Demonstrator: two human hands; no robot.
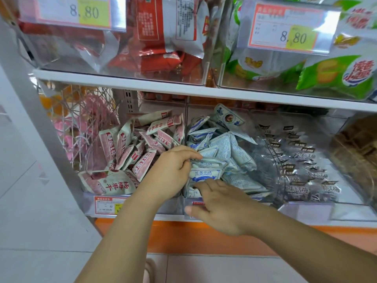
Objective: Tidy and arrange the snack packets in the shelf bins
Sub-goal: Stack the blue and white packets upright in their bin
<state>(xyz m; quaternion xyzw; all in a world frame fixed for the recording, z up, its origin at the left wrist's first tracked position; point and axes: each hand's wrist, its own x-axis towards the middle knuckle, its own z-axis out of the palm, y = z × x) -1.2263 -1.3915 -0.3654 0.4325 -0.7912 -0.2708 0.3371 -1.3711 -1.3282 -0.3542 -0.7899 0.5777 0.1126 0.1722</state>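
Blue-and-white snack packets point(226, 152) fill the middle clear bin point(184, 203) on the lower shelf. My left hand point(173, 170) reaches in from the left and pinches the top edge of a blue-and-white packet point(206, 173) standing at the front of that bin. My right hand point(220, 205) lies lower, fingers extended, fingertips touching the bottom of the same packet and the bin's front lip. The left bin holds red-and-cream packets point(140, 148) in a loose heap.
A third bin to the right holds dark packets point(302, 160). The upper shelf point(183, 90) carries bins of red bags point(163, 37) and green bags point(326, 74) with 8.80 price tags. A wire rack point(81, 123) stands at the left. An orange base runs below.
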